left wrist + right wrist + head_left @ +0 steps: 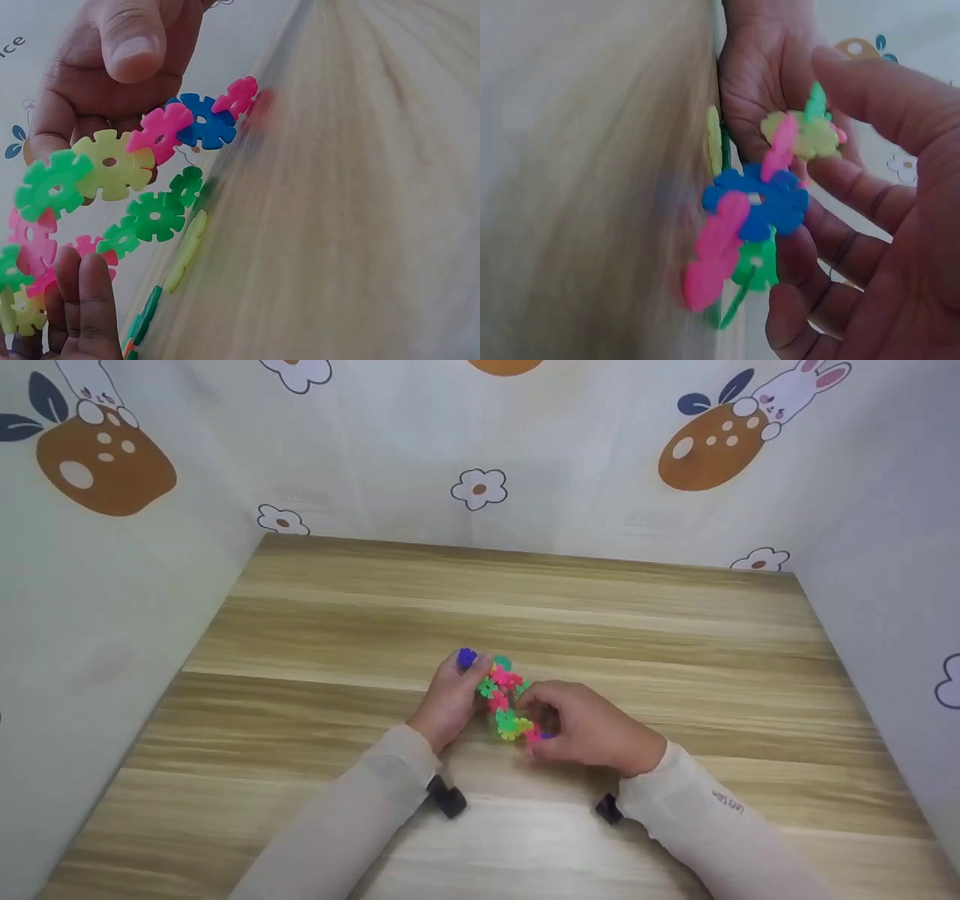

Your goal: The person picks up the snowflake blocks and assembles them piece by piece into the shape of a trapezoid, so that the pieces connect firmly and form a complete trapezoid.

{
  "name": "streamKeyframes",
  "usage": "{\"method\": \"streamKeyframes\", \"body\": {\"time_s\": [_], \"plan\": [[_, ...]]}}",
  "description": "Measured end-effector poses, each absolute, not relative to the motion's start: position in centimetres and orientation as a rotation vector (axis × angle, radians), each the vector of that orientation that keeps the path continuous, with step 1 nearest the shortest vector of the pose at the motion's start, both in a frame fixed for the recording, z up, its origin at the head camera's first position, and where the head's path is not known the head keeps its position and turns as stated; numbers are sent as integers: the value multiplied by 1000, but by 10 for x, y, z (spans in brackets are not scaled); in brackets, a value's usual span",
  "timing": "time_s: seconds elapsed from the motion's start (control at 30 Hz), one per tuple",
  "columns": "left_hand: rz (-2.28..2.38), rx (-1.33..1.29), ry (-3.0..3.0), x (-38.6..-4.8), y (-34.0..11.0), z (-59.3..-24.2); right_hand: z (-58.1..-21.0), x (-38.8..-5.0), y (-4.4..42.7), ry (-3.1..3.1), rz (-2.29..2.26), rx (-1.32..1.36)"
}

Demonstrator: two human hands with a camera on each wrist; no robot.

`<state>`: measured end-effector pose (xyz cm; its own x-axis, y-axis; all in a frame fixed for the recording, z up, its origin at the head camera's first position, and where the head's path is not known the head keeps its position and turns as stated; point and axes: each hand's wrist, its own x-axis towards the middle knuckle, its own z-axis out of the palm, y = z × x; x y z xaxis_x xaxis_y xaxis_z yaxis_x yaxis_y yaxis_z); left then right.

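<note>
A chain of flower-shaped plastic snap pieces (506,721), pink, green, yellow and blue, hangs between the two hands above the table. My left hand (444,701) grips one part with the thumb on top; a dark blue piece (467,658) shows by its fingertips. Around the other side curls my right hand (596,729), near the end with a pink piece (533,733). In the left wrist view, the right fingers lie behind a yellow piece (124,178), thumb apart above. The right wrist view has a blue piece (780,210) beside the right fingertips; exact contact is partly hidden.
The wood-grain table (360,622) spreads around both hands. A patterned cloth wall (390,457) closes the back, with pale walls at both sides. Small black devices (450,800) sit at the wrists below the sleeves.
</note>
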<state>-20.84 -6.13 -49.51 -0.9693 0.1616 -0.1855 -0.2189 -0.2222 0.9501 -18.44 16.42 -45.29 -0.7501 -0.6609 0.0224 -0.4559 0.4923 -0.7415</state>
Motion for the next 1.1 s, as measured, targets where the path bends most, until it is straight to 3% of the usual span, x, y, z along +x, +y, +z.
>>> {"method": "streamKeyframes", "body": {"time_s": [0.63, 1.1], "plan": [[2314, -29, 1723, -206, -61, -494, -454, -188, 164, 2501, -1196, -893], [2320, 207, 1614, -205, -62, -494, -456, -206, 182, 1920, -1831, -376]]}}
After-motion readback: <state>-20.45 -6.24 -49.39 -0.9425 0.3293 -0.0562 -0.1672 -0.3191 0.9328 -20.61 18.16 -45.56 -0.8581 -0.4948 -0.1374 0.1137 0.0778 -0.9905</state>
